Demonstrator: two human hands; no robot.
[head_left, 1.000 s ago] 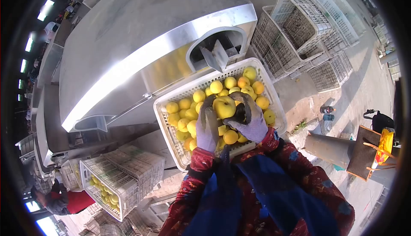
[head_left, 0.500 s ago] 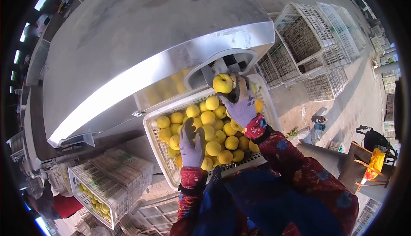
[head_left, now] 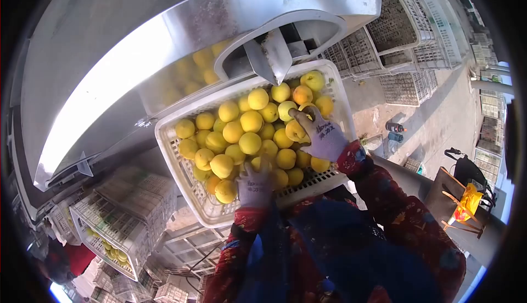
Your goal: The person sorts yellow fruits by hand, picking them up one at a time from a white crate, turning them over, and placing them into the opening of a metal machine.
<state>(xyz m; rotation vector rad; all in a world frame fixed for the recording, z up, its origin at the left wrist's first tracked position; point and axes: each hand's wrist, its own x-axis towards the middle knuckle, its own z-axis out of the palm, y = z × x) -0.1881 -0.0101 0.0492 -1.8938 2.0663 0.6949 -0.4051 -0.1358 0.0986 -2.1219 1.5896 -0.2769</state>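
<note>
Concrete floor (head_left: 420, 113) in the head view extends beyond the right rim of a white crate (head_left: 345, 102); a metal outlet (head_left: 279, 56) overhangs its far rim. Yellow fruit (head_left: 250, 143) crowd the crate. Right hand (head_left: 325, 137): fingers bent over fruit. Left hand (head_left: 256, 187): fingers parted, beside the near rim. Neither grip can be told.

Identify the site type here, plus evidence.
Probably a fruit sorting or packing shed: a metal machine whose opening faces a crate of yellow fruit, with more stacked crates nearby.
</note>
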